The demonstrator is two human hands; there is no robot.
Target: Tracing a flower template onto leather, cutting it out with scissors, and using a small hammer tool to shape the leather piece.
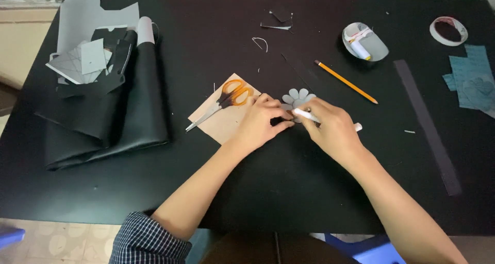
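Both hands meet near the middle of the black desk (309,192). The left hand (263,121) lies with its fingers curled down, pressing on a small dark piece at the foot of a grey flower-shaped cutout (297,97); whether they pinch it or only pin it flat is hard to make out. The right hand (332,129) has its fingers closed around a white pen (305,115), whose tip sits at the cutout's lower edge and whose far end pokes out past the hand.

Just left of the hands lies a tan sheet of card (221,122) with orange-handled scissors (227,100) resting on it, blades pointing toward the near-left. Behind the right hand a yellow pencil (345,81) lies slantwise. Farther back stands a small clear oval dish (365,41) holding a white tube, and at the far right corner a roll of tape (448,30).

A long dark strip (428,125) runs down the right side, with blue paper pieces (472,81) cut off by the frame's edge. On the left, folded black sheet material (103,125) carries grey paper templates (85,58). The near part of the desk, between the forearms and its front edge, lies open.
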